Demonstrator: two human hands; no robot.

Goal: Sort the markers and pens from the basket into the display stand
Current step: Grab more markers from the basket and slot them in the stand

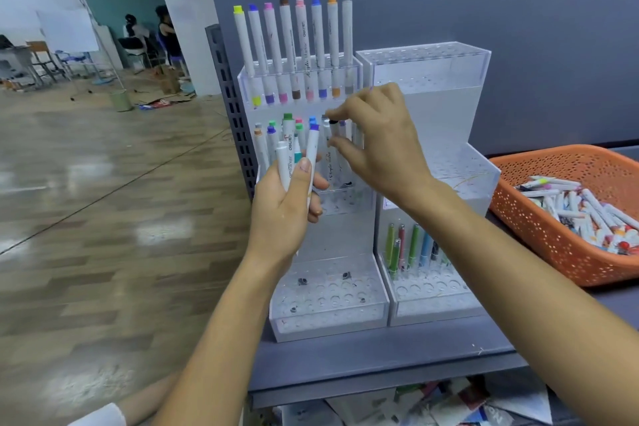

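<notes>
Centrally, the left hand (283, 214) grips several markers (288, 156) while the right hand (383, 149) pinches a black-capped marker (334, 131) in the display stand (328, 320).

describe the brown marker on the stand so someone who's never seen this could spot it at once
Find the left clear display stand, next to the grey slotted post. Its top tier holds eight tall white markers standing in a row. The brown marker is fourth from the left, the only one with dark brown ends.
</notes>
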